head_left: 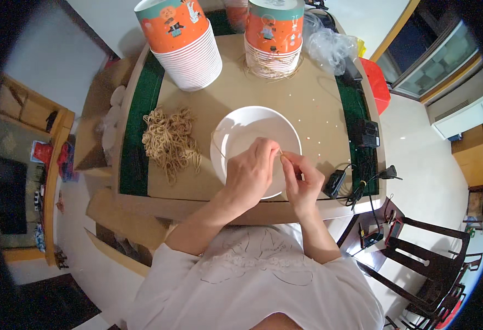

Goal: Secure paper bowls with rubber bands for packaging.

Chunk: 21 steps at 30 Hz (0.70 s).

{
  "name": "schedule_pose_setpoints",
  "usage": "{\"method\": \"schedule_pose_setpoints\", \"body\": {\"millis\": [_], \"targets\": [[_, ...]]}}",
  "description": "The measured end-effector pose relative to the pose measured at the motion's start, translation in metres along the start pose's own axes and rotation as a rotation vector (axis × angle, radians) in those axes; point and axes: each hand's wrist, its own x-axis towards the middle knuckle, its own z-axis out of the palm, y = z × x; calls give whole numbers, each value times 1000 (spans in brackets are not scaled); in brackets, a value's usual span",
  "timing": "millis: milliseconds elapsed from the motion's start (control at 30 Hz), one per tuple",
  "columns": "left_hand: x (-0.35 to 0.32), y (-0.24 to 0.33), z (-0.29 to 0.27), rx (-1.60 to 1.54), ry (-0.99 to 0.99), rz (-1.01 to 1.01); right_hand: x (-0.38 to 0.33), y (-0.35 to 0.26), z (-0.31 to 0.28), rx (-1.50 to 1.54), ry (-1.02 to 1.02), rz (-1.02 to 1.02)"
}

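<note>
Over a white bowl (255, 122), my left hand (252, 169) and my right hand (303, 182) meet with their fingertips pinched together. Between them a short bit of thin tan string (280, 152) shows. A strand of the same colour runs from behind my left hand across the bowl's left rim. Both hands are closed in a pinch. To the left of the bowl lies a loose, tangled heap of tan string (171, 137). What lies inside the bowl beneath my hands is hidden.
Two stacks of paper tubs, one orange-topped stack (186, 49) tilted and another (274, 38) wound with string, stand at the back. A clear plastic bag (329, 47) is beside them. Black adapters and cables (368, 135) line the right edge; a dark chair (423, 258) stands right.
</note>
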Motion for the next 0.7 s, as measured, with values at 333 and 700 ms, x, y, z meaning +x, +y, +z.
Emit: {"method": "schedule_pose_setpoints", "body": {"millis": [333, 700], "targets": [[-1, -5, -4, -173, 8, -82, 4, -5, -4, -36, -94, 8], [-5, 5, -49, -926, -222, -485, 5, -6, -32, -60, -136, -198]]}}
